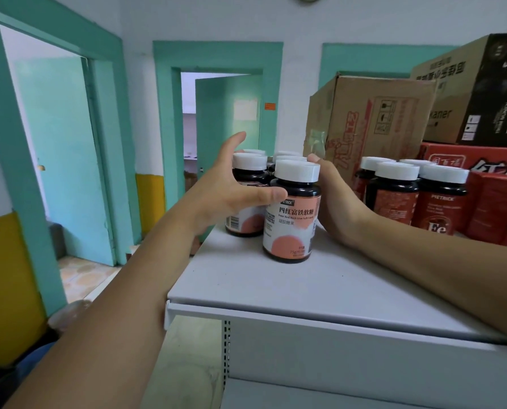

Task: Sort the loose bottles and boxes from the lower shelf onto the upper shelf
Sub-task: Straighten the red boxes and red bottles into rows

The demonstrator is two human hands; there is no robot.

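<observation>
White upper shelf [246,278] fills my view, with teal door frames behind it. A cluster of pink-label bottles [250,162] stands near the shelf's left edge, and the front bottle [290,219] stands upright at its head, with bare shelf between it and the front lip. My left grip [220,193] is released: the fingers are spread over the cluster's left side and the thumb [264,193] presses the front bottle's shoulder. My right grip [335,202] curls round that bottle's right side, grasping it, and fills the gap to the red-label bottles [394,199]. Red boxes [494,208] crowd the far right, and cardboard cartons [373,119] wall off the back.
</observation>
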